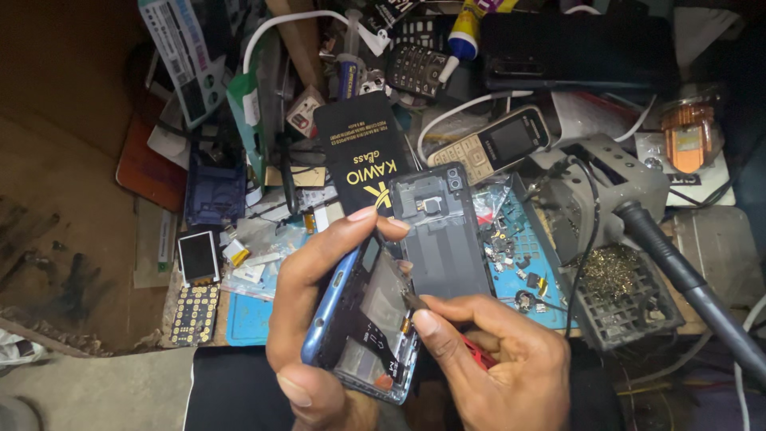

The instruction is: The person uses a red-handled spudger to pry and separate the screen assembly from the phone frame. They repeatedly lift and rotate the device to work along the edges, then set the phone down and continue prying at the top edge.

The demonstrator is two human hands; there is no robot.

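Observation:
My left hand (319,319) grips a blue smartphone (363,319) with its back taken off, its insides and a black flex ribbon showing. The thumb and forefinger close over its top edge. My right hand (499,363) pinches a small red-handled tool (471,351) whose tip touches the inside of the phone near its right edge. The grey inner back cover (447,235), with a camera cutout and a fingerprint hole, lies on the bench just behind the phone.
A black flat package (359,152), a keypad phone (495,144), a blue work mat (527,263) with small parts, a soldering iron stand (622,295), a black iron handle (686,279), a small screen (198,257) and a keypad board (194,313) crowd the bench.

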